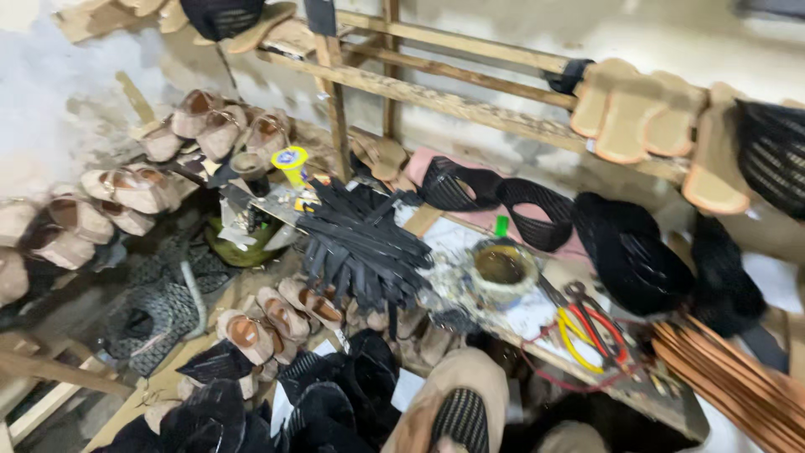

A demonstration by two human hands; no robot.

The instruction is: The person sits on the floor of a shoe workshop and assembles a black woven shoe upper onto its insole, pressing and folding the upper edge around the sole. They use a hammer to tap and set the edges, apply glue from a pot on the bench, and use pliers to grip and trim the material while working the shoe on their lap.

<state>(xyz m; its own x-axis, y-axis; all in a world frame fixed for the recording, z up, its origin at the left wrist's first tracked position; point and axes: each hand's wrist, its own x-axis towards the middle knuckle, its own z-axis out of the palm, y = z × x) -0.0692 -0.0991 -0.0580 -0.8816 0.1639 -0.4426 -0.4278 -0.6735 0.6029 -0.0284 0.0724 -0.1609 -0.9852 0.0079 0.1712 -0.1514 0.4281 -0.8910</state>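
Neither of the hands shows anywhere in the frame, so I cannot tell whether they are apart, together or clamped on anything. Nearest the lower edge, bottom centre, stands a tan shoe form with a black mesh upper (457, 411) stretched over its toe.

Just above it, in the middle of the frame, a cluttered surface (671, 403) runs from centre to lower right. On it sits one round glue tin (501, 270), open and stained, with a small green cap (501, 226) just behind it. To the right of the tin lie two pairs of pliers: one with yellow handles (574, 335), one with red handles (605, 329), their heads crossing. A fanned bundle of black straps (360, 243) lies left of the tin. At the lower right edge is a stack of brown leather strips (721, 369).

In the upper centre-left a yellow bottle with a blue and white round label (292, 162) stands among the clutter.

Against the wooden rack (453, 105) at the back lean three black woven uppers (537, 214), side by side, centre to right. On the rack's rail at upper right hang about four tan soles (625, 113). At the left, tan shoes (134, 189) sit in rows; their count is unclear through blur. Four more tan shoes (281, 315) lie at lower centre-left.
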